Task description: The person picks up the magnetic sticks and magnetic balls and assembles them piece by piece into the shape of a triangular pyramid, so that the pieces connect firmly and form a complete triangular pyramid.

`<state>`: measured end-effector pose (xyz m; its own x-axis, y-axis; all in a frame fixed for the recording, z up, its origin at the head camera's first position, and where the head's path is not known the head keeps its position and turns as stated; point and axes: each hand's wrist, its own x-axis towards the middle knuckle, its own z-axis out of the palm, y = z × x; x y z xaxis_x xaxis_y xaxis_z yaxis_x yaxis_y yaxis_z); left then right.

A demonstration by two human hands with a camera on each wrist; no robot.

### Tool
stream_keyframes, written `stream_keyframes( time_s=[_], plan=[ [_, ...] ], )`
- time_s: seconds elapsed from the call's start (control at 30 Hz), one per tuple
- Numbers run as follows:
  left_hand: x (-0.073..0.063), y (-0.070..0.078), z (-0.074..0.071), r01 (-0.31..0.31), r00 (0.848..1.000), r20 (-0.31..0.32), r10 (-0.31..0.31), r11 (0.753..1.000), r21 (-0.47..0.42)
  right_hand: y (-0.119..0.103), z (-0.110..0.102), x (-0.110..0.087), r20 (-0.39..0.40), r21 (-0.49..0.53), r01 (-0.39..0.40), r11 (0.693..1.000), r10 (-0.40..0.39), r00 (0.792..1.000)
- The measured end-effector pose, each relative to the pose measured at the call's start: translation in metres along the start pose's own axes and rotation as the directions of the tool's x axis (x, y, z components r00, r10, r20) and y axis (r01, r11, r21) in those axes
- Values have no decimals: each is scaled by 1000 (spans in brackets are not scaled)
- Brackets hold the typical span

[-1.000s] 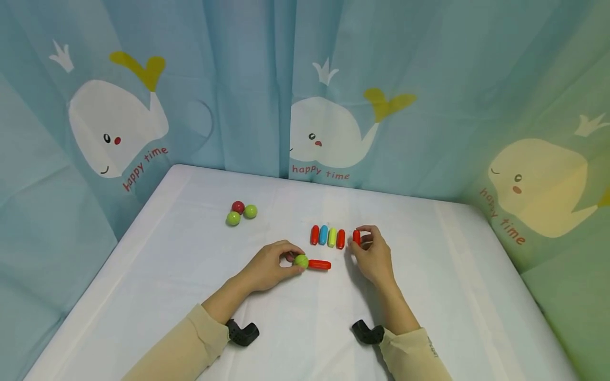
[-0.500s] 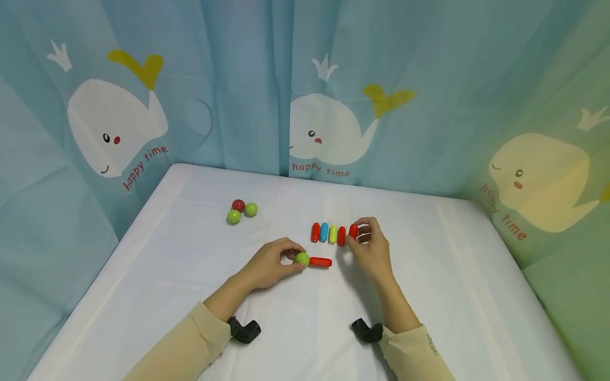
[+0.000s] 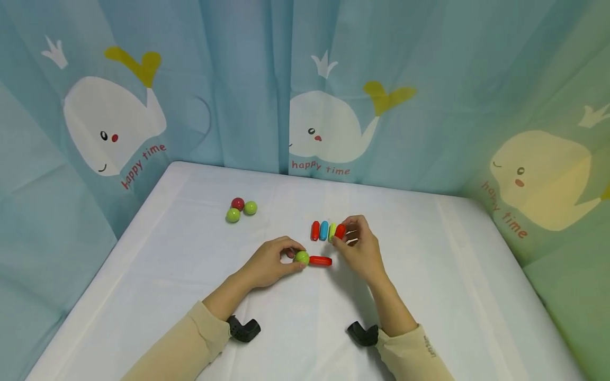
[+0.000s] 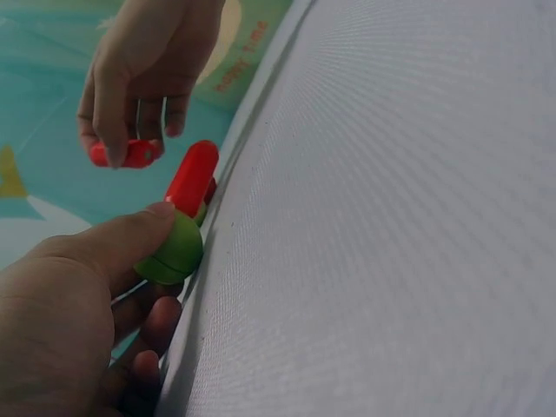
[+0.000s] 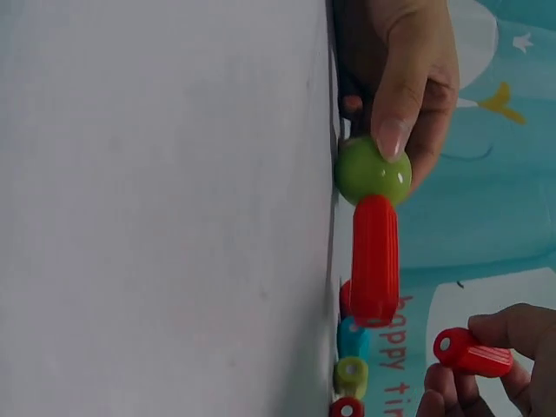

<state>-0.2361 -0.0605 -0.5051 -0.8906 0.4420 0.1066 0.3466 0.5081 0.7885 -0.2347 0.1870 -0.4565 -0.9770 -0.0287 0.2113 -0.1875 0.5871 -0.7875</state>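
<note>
My left hand [image 3: 271, 264] pinches a green ball [image 3: 302, 257] between thumb and fingers, low over the table. From the ball's right side a red ridged rod [image 3: 321, 261] sticks out, its end against the ball. Another red rod [image 5: 473, 352] is gripped by my right hand [image 3: 360, 248], raised off the table in both wrist views, with a small hole in its end face. Beyond the hands lies a row of rods: red [image 3: 315, 230], blue [image 3: 324, 230], yellow-green [image 3: 332, 229] and a red one [image 5: 347, 407], which the held rod covers in the head view.
Two green balls [image 3: 233, 215] and a dark red ball [image 3: 238, 203] sit together at the back left of the white-covered table [image 3: 190, 254]. A blue curtain [image 3: 248, 95] with whale prints hangs behind and beside the table.
My right hand has moved left with its red rod, from beside the row's right end to over it. The left hand, its ball and the attached rod stay nearly in place.
</note>
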Motion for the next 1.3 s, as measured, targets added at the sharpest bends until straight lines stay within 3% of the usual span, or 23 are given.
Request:
stream_keyframes(
  time_s=[0.27, 0.57, 1.3],
  plan=[
    [0, 1, 0, -3, 1000, 1, 3, 1000, 3, -11, 11, -7, 51, 64, 116, 991, -119, 992],
    [2, 2, -1, -25, 1000, -4, 25, 999, 22, -20, 21, -12, 134, 115, 219, 969, -234, 963],
    [0, 0, 1, -24, 1000, -4, 24, 1000, 2, -25, 31, -20, 243, 74, 225, 972, -236, 941]
  ],
)
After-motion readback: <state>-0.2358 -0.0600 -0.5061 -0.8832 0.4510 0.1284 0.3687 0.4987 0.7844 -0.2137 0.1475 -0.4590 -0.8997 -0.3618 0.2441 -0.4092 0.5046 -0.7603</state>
